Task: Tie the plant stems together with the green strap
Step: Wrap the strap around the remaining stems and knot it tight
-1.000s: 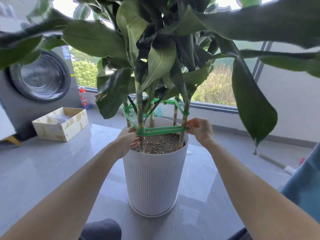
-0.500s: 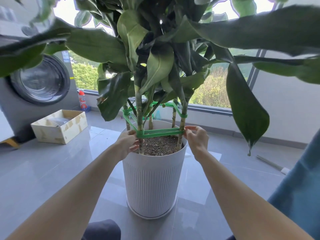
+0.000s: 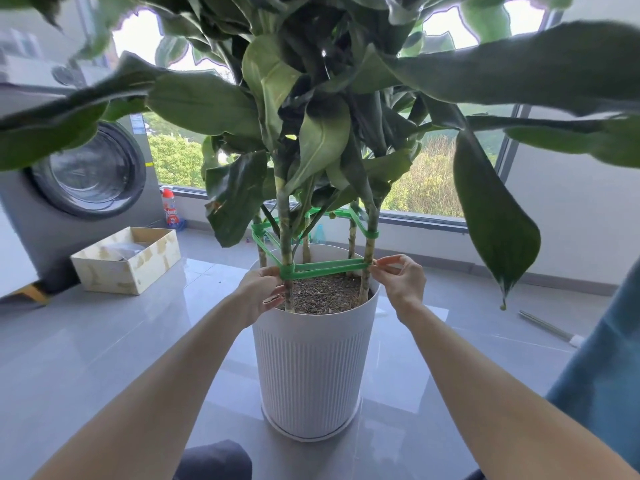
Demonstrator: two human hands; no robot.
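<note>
A tall leafy plant grows from a ribbed white pot (image 3: 311,368) in the middle of the floor. A green strap (image 3: 327,266) runs in a ring around several thin stems (image 3: 287,244) just above the soil. My left hand (image 3: 259,292) holds the strap where it wraps the near left stem. My right hand (image 3: 401,277) pinches the strap's other end at the near right stem (image 3: 369,258). The front stretch of strap lies taut between the two hands.
A grey washing machine (image 3: 86,178) stands at the left, with an open cardboard box (image 3: 128,259) on the floor before it. A small bottle (image 3: 169,207) sits by the window. A rod (image 3: 550,329) lies on the floor at the right, beside blue cloth (image 3: 602,372).
The view has tilted up a little. Both hands stayed on the strap; the right hand now pinches it with raised fingertips at the right stem.
</note>
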